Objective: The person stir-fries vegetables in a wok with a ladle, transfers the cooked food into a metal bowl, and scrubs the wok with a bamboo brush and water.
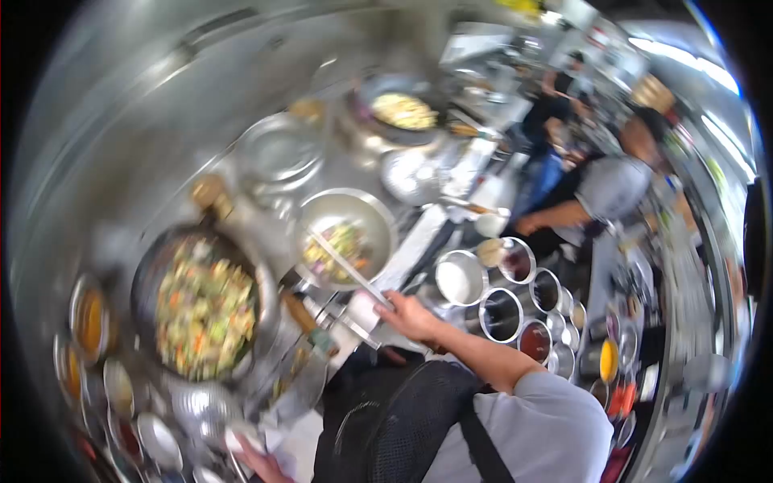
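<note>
My right hand (pixel 411 317) is closed around a long metal-handled utensil (pixel 348 267). Its shaft slants over a steel bowl (pixel 378 217) with chopped vegetables (pixel 342 245) inside. Motion blur hides the kind of utensil head. Low in the view, my left hand (pixel 264 462) is close to a blurred white item (pixel 243 439), perhaps a cloth; its grip is unclear. To the left, a dark wok (pixel 145 282) holds diced mixed vegetables (pixel 205 314). A wooden-handled tool (pixel 306 319) lies between the wok and my right arm.
Another wok (pixel 366 92) with pale food stands at the back. Near it are a lidded-looking glassy pan (pixel 282 149) and a hammered metal pan (pixel 409 175). Several sauce containers (pixel 501 314) crowd the right; more bowls (pixel 90 318) line the left. A co-worker (pixel 616 189) stands at the right.
</note>
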`<state>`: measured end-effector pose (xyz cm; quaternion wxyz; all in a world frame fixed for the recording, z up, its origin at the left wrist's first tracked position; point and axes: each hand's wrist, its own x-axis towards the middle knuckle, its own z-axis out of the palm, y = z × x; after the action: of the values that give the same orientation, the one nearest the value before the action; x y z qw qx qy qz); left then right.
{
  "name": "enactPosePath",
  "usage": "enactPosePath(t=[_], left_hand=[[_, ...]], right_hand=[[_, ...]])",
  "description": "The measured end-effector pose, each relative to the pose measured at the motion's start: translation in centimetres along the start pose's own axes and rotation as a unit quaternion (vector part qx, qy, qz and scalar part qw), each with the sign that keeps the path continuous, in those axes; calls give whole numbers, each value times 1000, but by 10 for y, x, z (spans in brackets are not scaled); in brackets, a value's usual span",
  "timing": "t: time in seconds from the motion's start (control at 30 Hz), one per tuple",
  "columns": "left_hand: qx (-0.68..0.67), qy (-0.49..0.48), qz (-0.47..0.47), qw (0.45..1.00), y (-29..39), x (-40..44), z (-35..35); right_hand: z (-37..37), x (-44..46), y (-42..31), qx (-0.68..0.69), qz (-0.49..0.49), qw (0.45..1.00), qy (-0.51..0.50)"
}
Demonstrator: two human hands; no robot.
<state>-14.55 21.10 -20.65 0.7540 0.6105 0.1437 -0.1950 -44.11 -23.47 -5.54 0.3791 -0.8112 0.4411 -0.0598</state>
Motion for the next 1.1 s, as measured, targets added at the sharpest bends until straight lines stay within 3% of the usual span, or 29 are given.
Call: enactPosePath(t=[0.03,0.07,0.1,0.13,0.23,0.33,0.47,0.57,0.63,0.67,0.7,0.77,0.8,0.87,1.03,1.1], left_hand=[[-24,25,-53,998,10,-3,2],[-94,-79,-66,990,18,-3,9],[-132,-79,-16,988,18,-15,21],[-185,-65,-54,979,21,-18,33],[-196,-139,-99,966,21,-22,51],[-231,-144,-147,951,16,-19,76],[-237,-72,-188,950,34,3,126],[-210,-68,-212,952,22,40,146],[-147,-64,-187,969,21,53,166],[-165,-58,-178,968,21,59,171],[-168,-55,-182,967,12,65,171],[-159,-1,-142,977,-9,81,174],[-161,4,-149,976,-6,81,173],[-197,-91,-181,959,10,74,162],[-197,-120,-216,949,22,78,157],[-188,-119,-206,953,26,79,158]], right_hand=[[10,12,-15,12,-20,1000,-12],[15,22,-40,15,-16,999,-36],[18,29,-63,17,-13,998,-60],[25,43,-78,28,-45,996,-74],[63,83,-95,24,-151,986,-67],[77,121,-142,-57,-193,977,-75],[113,186,-185,-198,-250,945,-68],[140,208,-195,-294,-208,930,-72],[154,194,-182,-295,-273,911,-91],[147,184,-184,-320,-206,910,-165],[130,169,-188,-324,-205,908,-169],[93,162,-189,-174,-257,925,-222],[82,164,-195,-178,-253,923,-229],[72,162,-193,-177,-243,941,-153],[116,209,-161,-330,-201,920,-72],[134,197,-142,-278,-162,923,-211]])
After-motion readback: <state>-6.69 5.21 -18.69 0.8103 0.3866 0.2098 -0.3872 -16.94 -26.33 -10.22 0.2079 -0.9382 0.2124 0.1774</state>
